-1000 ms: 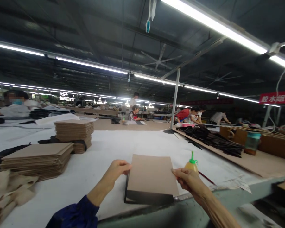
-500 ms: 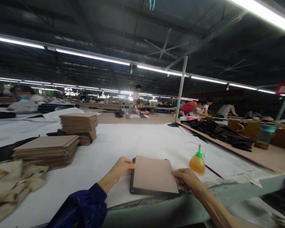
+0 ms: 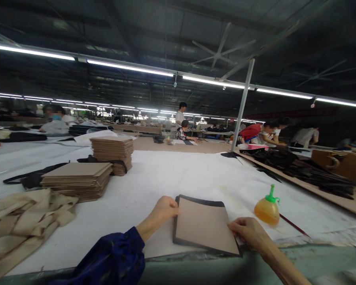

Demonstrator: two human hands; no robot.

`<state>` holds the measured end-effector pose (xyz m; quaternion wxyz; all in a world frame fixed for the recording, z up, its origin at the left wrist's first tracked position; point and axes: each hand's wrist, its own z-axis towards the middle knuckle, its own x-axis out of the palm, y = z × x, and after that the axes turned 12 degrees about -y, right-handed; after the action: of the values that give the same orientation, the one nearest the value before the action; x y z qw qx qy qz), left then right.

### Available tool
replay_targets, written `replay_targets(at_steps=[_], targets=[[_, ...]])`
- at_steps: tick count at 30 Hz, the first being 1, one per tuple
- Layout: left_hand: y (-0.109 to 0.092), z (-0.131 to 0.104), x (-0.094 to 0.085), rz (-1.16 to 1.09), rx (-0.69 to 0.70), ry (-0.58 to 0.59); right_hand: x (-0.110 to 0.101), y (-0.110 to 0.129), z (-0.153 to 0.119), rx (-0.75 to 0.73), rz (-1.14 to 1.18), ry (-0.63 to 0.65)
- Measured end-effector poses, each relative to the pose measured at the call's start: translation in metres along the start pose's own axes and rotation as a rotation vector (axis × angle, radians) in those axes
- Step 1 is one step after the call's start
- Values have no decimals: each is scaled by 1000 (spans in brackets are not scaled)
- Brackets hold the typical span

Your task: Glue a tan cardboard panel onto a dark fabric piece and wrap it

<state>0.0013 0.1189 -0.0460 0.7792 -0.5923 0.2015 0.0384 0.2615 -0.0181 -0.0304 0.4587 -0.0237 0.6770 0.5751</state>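
I see both hands pinching the brown board [image 3: 205, 225] flat on the white surface [image 3: 172, 178]: left hand [image 3: 163, 209] on its left edge, right hand [image 3: 248, 232] on its right edge.

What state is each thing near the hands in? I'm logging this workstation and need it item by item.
Brown board: flat on a black piece, its dark edge showing around the far side.
Left hand: touching the board's left edge, fingers curled.
Right hand: resting at the board's right edge.
Glue bottle: upright, green cap on, amber liquid inside.
Near board stack: neatly piled, lying flat.
Far board stack: taller, upright pile.
Beige strips: loosely heaped.
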Motion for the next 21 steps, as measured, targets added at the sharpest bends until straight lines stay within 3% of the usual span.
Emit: replay_targets(at_steps=[11,21], targets=[[-10,-2,-2,133,90,8,3,-1,5,-42,-102,1],[-15,4,-2,213,111,90,-2,4,2,-48,-148,-6]])
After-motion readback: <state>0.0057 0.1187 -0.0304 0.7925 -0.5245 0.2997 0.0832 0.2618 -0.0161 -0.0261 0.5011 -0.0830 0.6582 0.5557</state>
